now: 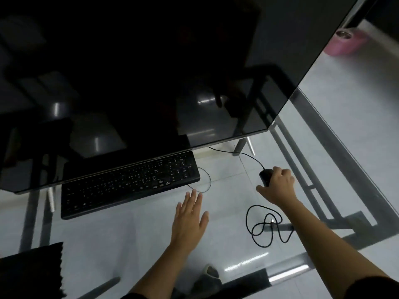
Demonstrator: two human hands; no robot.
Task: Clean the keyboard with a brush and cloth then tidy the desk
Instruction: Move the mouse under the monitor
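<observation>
A black keyboard [129, 184] lies on the glass desk [226, 184], partly under the lower edge of a big dark monitor [151, 72]. My left hand [190, 219] hovers flat with straight fingers just right of the keyboard's near corner, holding nothing. My right hand [278, 186] grips a black wired mouse [265, 176] further right. A black cloth [32, 272] with a zigzag edge lies at the lower left. No brush is in view.
The mouse cable runs back under the monitor, and a loose coil of black cable [265, 227] lies near my right forearm. A pink object [347, 42] sits at the far right. The desk's metal frame and the tiled floor show through the glass.
</observation>
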